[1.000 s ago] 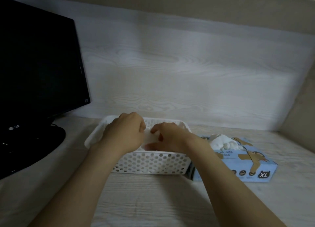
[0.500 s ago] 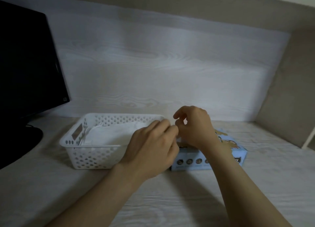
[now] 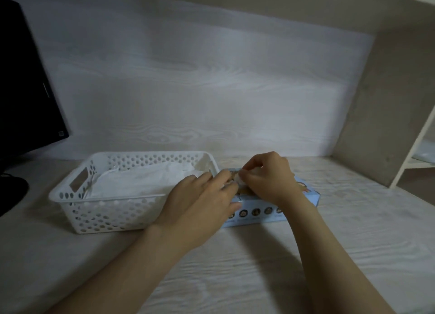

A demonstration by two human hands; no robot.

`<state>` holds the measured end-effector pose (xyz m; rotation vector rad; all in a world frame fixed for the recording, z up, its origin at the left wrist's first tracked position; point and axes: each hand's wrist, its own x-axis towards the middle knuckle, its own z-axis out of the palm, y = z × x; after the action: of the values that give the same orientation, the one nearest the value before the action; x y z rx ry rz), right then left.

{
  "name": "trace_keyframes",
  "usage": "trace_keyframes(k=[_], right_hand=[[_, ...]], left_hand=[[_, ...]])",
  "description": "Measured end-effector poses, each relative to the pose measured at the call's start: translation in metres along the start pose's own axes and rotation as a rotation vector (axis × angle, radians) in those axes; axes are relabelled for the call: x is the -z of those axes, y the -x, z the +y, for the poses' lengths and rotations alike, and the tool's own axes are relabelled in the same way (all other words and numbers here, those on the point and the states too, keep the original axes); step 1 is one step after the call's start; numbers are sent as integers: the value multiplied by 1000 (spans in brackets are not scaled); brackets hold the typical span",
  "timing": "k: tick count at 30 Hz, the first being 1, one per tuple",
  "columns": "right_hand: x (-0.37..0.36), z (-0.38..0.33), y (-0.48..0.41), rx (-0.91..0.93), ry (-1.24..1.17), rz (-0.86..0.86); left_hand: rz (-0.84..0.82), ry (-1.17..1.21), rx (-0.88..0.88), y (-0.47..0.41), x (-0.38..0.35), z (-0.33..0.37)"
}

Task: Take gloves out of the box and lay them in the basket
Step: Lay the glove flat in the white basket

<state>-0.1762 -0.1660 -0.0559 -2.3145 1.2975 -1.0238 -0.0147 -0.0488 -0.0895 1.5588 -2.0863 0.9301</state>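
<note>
Head view: glove point(image 3: 237, 181) at the box point(image 3: 259, 211), right of the basket point(image 3: 75, 196).
Gloves point(image 3: 146, 181) lie in the basket; your right hand point(image 3: 268, 179) pinches this one, left hand point(image 3: 202, 203) grip unclear; laying remains.

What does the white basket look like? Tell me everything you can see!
The basket looks like white plastic, rectangular, its walls full of round holes, with a slot handle at its left end. It stands upright on the pale desk, right beside the blue box. White gloves lie inside. The left hand hides its near right corner.
</note>
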Motion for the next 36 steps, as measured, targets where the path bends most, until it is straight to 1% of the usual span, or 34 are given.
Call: trace_keyframes(k=[4, 8, 12, 15, 17, 20, 22, 25, 27, 29, 32, 34, 36], right_hand=[[-9, 0, -4, 54, 63, 65], [-17, 1, -6, 115, 70, 239], [-17, -3, -5, 182, -76, 376], [-17, -12, 1, 241, -136, 461], [-15, -19, 5, 224, -196, 533], [-7, -26, 7, 182, -321, 708], [0, -29, 9, 193, -382, 811], [7, -39, 15, 242, -430, 912], [8, -47, 18, 296, -425, 938], [7, -54, 20, 341, -405, 927], [2, -55, 23, 374, -360, 868], [1, -51, 23, 373, -299, 854], [0, -47, 20, 336, -261, 834]], left_hand=[[-39, -20, -72, 0, 0, 0], [-42, 9, -99, -1, -1, -2], [-46, 35, -77, -2, 1, -2], [-58, 74, -67, -5, 3, -2], [-88, 111, -68, -7, 4, -3], [-150, 136, -59, -7, 5, -3], [-140, 131, -60, -6, 6, -3], [-159, 119, -38, -8, 12, 0], [-144, 84, -34, -8, 12, 1], [-87, 92, -32, -8, 11, 1], [-9, 197, 23, -5, 17, 1], [79, 331, 70, -2, 25, 2], [217, 384, 137, 2, 32, 3]])
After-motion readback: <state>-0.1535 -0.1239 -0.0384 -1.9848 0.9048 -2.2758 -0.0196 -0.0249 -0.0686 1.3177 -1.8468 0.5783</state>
